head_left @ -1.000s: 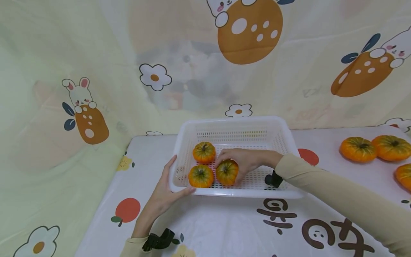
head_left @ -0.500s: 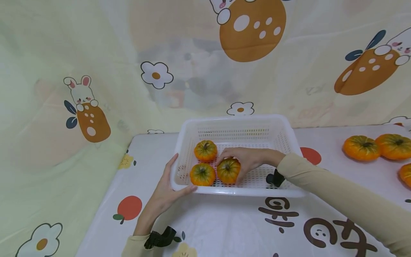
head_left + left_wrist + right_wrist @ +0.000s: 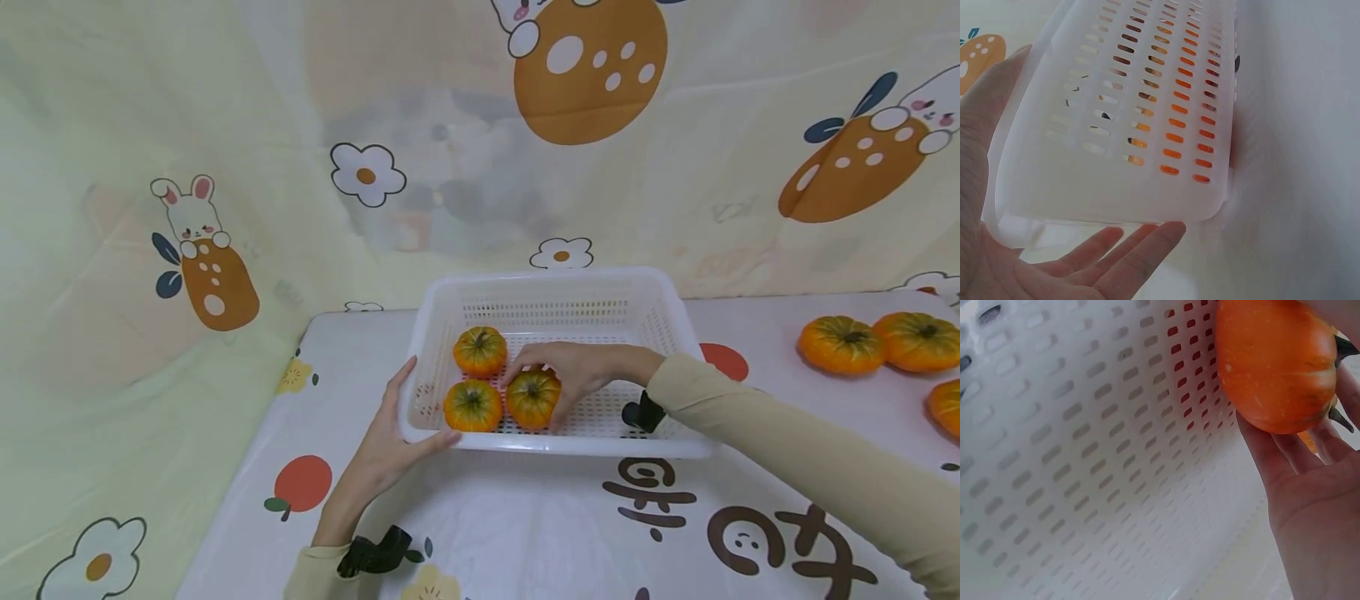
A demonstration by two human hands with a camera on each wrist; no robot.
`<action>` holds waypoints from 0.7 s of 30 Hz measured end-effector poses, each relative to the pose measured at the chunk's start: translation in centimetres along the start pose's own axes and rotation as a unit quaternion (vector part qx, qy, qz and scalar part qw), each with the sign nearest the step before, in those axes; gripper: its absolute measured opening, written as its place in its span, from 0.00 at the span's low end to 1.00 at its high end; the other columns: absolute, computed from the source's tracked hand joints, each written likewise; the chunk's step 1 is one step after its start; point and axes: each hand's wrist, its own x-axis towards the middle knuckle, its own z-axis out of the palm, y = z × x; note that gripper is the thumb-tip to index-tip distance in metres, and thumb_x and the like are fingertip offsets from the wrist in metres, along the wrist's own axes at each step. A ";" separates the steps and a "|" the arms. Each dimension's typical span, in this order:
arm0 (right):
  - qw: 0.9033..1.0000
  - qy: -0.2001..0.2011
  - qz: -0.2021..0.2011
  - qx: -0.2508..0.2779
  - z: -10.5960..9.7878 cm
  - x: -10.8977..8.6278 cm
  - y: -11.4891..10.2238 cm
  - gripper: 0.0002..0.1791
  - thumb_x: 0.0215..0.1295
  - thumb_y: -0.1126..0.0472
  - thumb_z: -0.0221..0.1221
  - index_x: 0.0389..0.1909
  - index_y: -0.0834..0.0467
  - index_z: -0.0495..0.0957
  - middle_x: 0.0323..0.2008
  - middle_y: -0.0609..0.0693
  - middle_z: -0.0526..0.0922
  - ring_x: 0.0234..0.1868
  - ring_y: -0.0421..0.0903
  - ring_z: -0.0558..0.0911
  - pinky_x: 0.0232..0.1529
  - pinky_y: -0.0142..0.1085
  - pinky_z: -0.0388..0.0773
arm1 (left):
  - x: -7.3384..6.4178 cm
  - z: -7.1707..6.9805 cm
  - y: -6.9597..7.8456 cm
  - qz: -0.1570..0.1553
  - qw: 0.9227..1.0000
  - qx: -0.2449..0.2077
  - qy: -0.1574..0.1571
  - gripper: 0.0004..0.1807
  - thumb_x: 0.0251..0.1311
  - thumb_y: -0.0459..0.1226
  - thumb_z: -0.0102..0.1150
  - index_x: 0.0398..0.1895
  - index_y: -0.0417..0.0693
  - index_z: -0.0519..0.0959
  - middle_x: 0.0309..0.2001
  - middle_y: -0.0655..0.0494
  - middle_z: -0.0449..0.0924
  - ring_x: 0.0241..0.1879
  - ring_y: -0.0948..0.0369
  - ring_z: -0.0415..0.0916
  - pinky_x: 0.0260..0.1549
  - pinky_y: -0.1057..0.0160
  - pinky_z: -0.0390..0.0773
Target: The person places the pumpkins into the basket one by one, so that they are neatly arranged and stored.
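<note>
A white perforated plastic basket (image 3: 555,444) stands on the table, with three small orange-green pumpkins at its left side. My right hand (image 3: 573,373) reaches in from the right and grips the pumpkin (image 3: 532,402) nearest the basket's middle, thumb and fingers around its sides. In the right wrist view that pumpkin (image 3: 1279,369) shows its smooth orange side against the palm-side fingers. Left of it lie a front pumpkin (image 3: 472,407) and a back pumpkin (image 3: 480,352). My left hand (image 3: 382,446) spans the basket's front left corner, its extended fingers (image 3: 1141,262) beside the end wall.
Three more pumpkins lie on the table to the right of the basket, one pumpkin (image 3: 842,344) being closest to it. A printed cloth covers the table (image 3: 510,525). Behind the basket a patterned curtain (image 3: 450,108) hangs close to its back rim.
The whole head view has shifted very slightly. Both hands, the basket and the pumpkins hold nearly the same places relative to each other.
</note>
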 end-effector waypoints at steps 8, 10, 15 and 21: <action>1.000 0.000 0.005 -0.004 -0.2 0.1 -0.3 0.42 0.48 0.59 0.82 0.67 0.53 0.78 0.67 0.51 0.75 0.68 0.54 0.70 0.73 0.55 0.67 | 0.1 -0.1 0.0 0.003 1.000 0.000 -0.002 0.62 0.55 0.46 0.80 0.85 0.56 0.46 0.78 0.45 0.62 0.67 0.44 0.70 0.64 0.34 0.74; 1.000 0.003 0.007 -0.006 -0.2 0.0 -0.3 0.41 0.48 0.59 0.82 0.66 0.52 0.78 0.66 0.50 0.75 0.67 0.54 0.71 0.72 0.54 0.68 | 0.1 -0.1 0.1 0.002 1.000 0.002 0.000 0.62 0.55 0.46 0.80 0.85 0.57 0.46 0.77 0.45 0.62 0.67 0.44 0.70 0.64 0.34 0.73; 1.000 0.010 0.012 -0.002 -0.3 -0.5 -0.3 0.41 0.50 0.58 0.82 0.67 0.54 0.77 0.65 0.50 0.76 0.65 0.53 0.72 0.71 0.53 0.71 | 0.1 0.0 0.1 0.004 1.000 0.001 0.001 0.62 0.55 0.46 0.80 0.85 0.57 0.46 0.77 0.45 0.63 0.67 0.44 0.70 0.64 0.33 0.72; 0.999 0.026 0.013 0.017 -1.0 -1.5 -0.6 0.41 0.51 0.59 0.81 0.67 0.56 0.77 0.66 0.54 0.75 0.66 0.56 0.74 0.70 0.56 0.71 | 0.0 0.1 0.1 0.001 1.000 0.004 0.003 0.62 0.54 0.46 0.80 0.85 0.57 0.47 0.77 0.45 0.63 0.66 0.44 0.69 0.64 0.32 0.71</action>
